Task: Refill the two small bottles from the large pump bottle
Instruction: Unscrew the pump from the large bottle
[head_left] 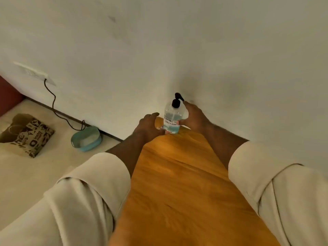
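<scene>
Over on the left, a printed paper bag point(26, 134) lies on the pale floor point(35, 174), its lettering too blurred to read in full. Beside it sits a light blue tub point(86, 138) against the wall point(159, 50), a dark cable point(53, 103) running down to it from a wall socket point(33, 72).

Now the left hand point(148, 126), at the far end of the orange wooden table point(177, 183): fingers curled downward, and something small with a pink or red patch peeks out just at its right edge point(166, 131). Too hidden and blurred to name it, and I can't tell whether those fingers actually hold anything.

Centre stage, the large pump bottle point(173, 118) stands upright at the table's far edge, close to the wall, clear with bluish liquid low down and a black pump head. Its label is smeared, unreadable.

The right hand point(194, 118) wraps the bottle's right side, fingertips up near the shoulder below the pump, thumb low on the front. The small bottles can't be made out clearly.
</scene>
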### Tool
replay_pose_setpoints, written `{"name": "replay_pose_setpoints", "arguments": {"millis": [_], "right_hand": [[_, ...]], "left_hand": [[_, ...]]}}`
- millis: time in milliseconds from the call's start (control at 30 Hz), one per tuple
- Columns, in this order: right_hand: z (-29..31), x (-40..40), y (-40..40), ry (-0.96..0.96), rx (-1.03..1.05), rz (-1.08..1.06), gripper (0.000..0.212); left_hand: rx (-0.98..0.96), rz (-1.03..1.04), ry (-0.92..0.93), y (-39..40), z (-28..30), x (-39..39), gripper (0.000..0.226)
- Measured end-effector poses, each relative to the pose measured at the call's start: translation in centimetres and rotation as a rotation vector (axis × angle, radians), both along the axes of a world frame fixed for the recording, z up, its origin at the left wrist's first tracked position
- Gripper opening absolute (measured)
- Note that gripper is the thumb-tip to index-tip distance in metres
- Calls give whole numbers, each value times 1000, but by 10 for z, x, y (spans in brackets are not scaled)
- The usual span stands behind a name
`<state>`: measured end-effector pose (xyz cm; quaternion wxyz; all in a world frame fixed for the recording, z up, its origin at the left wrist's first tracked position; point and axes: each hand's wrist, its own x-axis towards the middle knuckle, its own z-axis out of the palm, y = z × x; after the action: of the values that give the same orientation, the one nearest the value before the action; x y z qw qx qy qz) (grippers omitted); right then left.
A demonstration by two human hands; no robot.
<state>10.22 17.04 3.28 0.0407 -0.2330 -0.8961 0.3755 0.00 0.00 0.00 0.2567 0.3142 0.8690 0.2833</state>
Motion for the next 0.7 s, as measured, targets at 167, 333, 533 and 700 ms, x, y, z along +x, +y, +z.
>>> {"name": "replay_pose_setpoints", "arguments": {"millis": [167,333,533,700], "right_hand": [[-23,-24,8,14,18,-4,92],[-39,-33,14,29,83,-93,70],[-40,-9,11,33,30,-2,70],[-33,69,-3,63,11,0,62]], "left_hand": [[-18,22,0,4,-25,-7,86],[-41,39,-5,8,-35,-7,92],[152,166,-134,10,-29,26,89],[250,195,-158,-8,-30,93,88]]}}
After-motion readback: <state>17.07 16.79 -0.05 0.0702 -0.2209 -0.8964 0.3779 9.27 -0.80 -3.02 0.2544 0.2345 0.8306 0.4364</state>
